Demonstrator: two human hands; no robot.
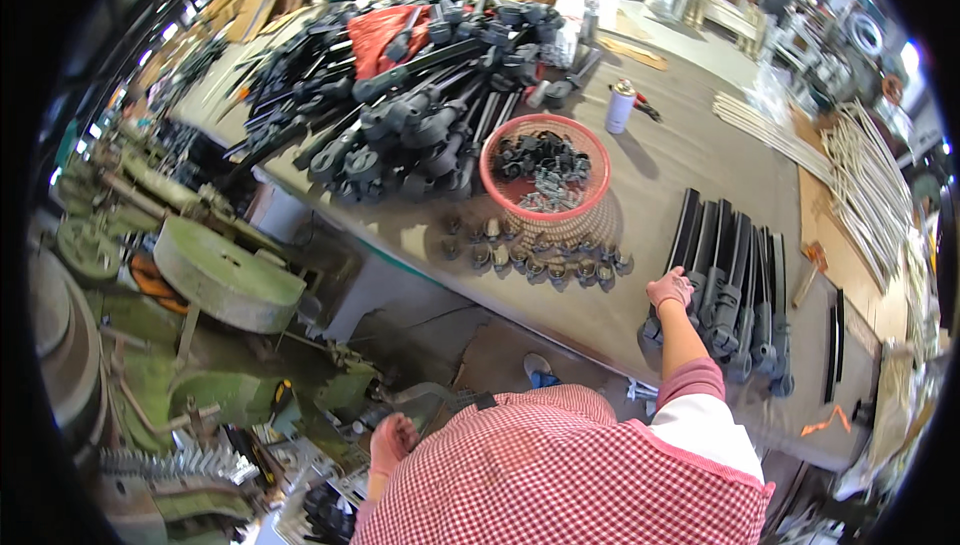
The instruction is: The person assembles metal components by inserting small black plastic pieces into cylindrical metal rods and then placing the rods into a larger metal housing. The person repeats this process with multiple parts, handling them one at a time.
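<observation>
My right hand (pixel 670 288) is closed round the leftmost black part in a row at the table's right. These black parts (pixel 738 270) are long bars with thick, rounded fittings at their near ends, laid side by side. By my left side, below the table edge, my left hand (pixel 393 440) hangs with its fingers curled in and nothing seen in them. A red plastic basket (pixel 489 177) holds small black pieces and silvery hardware. In front of it, several small cup-like metal pieces (pixel 535 269) lie in rough rows.
A big heap of black bars with fittings (pixel 400 115) covers the table's far left, a red bag (pixel 385 40) on it. Behind the basket stands a spray can (pixel 620 107). A hammer (pixel 810 270) and pale strips (pixel 868 195) lie at right. Green machinery (pixel 225 275) fills the left.
</observation>
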